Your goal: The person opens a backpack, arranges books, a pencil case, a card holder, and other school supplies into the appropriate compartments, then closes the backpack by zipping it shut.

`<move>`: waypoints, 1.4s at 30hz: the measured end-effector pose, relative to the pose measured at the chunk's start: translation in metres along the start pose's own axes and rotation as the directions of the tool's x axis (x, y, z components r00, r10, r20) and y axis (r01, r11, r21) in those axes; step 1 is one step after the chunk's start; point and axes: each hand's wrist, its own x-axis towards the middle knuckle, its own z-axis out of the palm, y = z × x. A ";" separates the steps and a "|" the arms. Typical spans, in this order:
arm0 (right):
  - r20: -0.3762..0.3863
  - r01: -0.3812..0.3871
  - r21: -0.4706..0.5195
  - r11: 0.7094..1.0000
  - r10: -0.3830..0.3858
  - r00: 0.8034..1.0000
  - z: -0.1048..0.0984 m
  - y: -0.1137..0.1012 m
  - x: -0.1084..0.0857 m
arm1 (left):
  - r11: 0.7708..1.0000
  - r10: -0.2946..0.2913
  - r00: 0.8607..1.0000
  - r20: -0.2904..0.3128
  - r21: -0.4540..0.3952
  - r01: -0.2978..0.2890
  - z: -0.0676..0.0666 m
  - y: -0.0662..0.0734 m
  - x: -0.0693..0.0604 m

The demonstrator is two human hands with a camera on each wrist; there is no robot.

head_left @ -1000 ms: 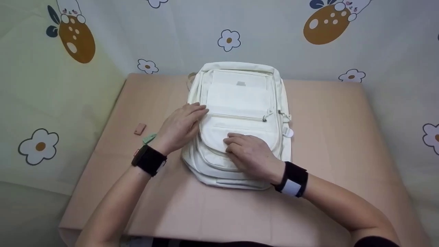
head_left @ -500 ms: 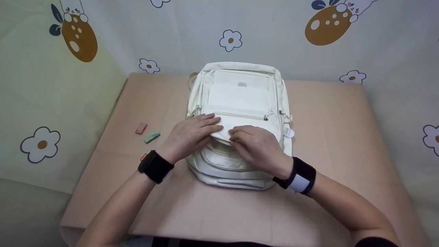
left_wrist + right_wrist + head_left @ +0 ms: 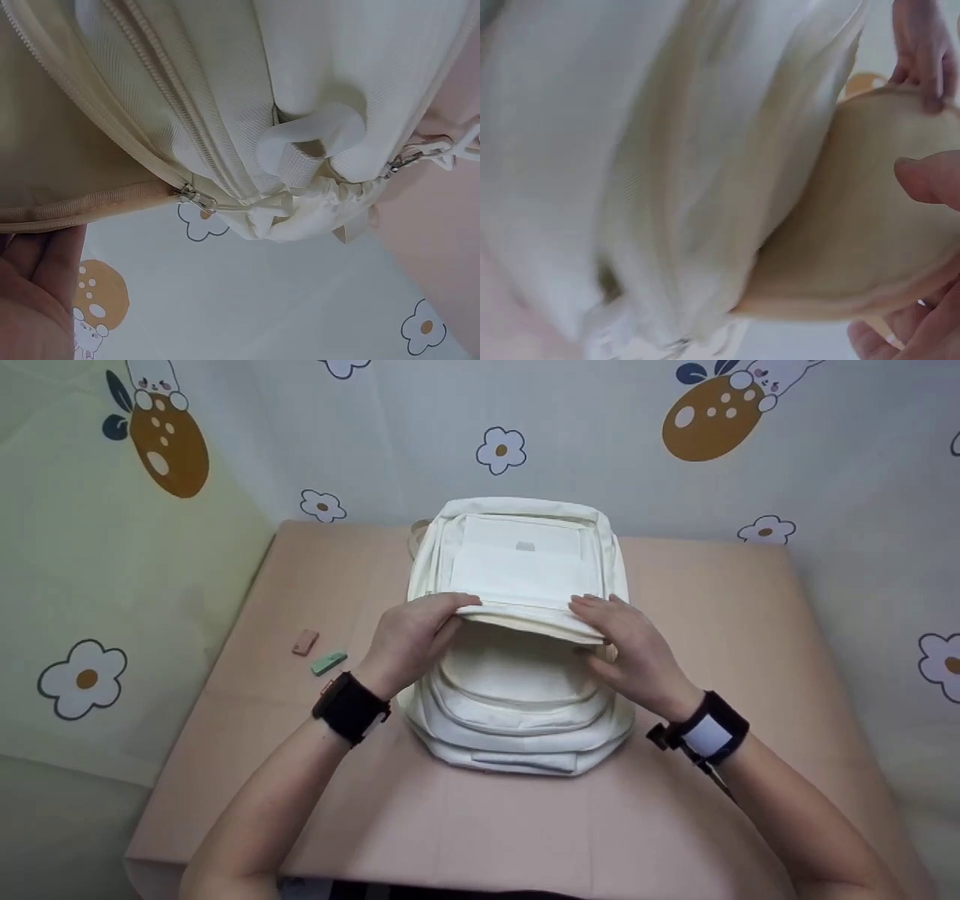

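Note:
A white backpack (image 3: pixel 525 574) lies front-up on the table. Its front pocket flap (image 3: pixel 525 622) is folded upward, so the tan inner lining (image 3: pixel 855 202) and the pocket mouth show. My left hand (image 3: pixel 416 637) pinches the flap's left edge, thumb inside and fingers on the outer face. At the flap's right side is my right hand (image 3: pixel 641 656). Its fingers lie over the outer face, while the thumb (image 3: pixel 934 180) stands off the lining inside. The left wrist view shows a zipper pull (image 3: pixel 196 198) at the end of the pocket's zipper.
To the left of the backpack, a pink block-shaped piece (image 3: pixel 305 643) and a green one (image 3: pixel 328 663) lie on the pink-covered table (image 3: pixel 720 607). A patterned cloth backdrop (image 3: pixel 420 427) stands behind. A white plastic loop (image 3: pixel 311 139) hangs at the backpack's side.
Both hands have moved up the pocket front and apart. The flap has been lifted from lying nearly flat to folded up, exposing the pocket mouth.

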 end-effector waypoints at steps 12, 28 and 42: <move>0.033 -0.317 0.264 0.911 0.320 0.947 0.009 0.046 -0.001 | 0.976 -0.200 0.980 -0.009 -0.094 0.199 -0.008 -0.002 0.025; 0.106 -0.587 0.277 0.761 0.583 0.806 0.012 0.057 0.034 | 0.898 -0.357 0.930 0.083 -0.242 0.366 -0.024 -0.004 0.047; 0.115 -0.703 0.240 0.670 0.699 0.706 0.013 0.061 0.038 | 0.838 -0.531 0.836 0.139 -0.061 0.542 -0.060 -0.053 -0.008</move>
